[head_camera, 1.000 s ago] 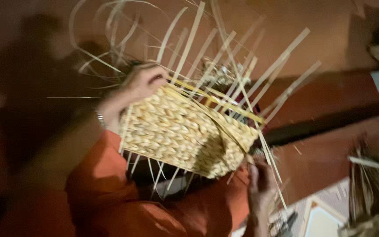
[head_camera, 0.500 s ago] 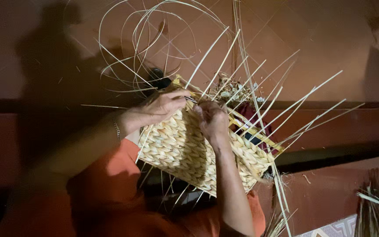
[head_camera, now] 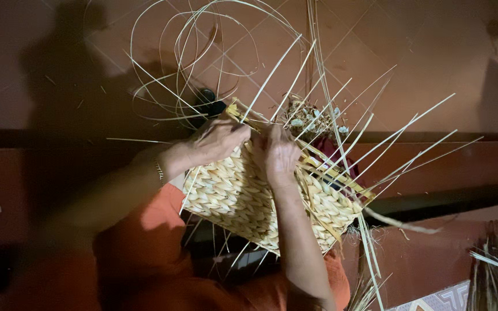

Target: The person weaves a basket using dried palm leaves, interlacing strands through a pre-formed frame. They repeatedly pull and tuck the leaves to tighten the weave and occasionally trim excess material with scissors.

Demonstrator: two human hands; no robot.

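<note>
A half-woven straw basket of pale yellow plaited strips rests on my lap, over orange cloth. Long loose strips fan out from its upper edge toward the right. My left hand pinches strips at the basket's top rim. My right hand is right beside it, fingers closed on strips at the same rim. The two hands nearly touch. A thin bracelet circles my left wrist.
Thin curled strands loop over the reddish tiled floor beyond the basket. A small dark object lies under them. A bundle of dry straw stands at the lower right. A dark step edge crosses the view.
My right hand came up from below the basket to the top rim beside my left hand. The view has shifted, and the basket now sits more central.
</note>
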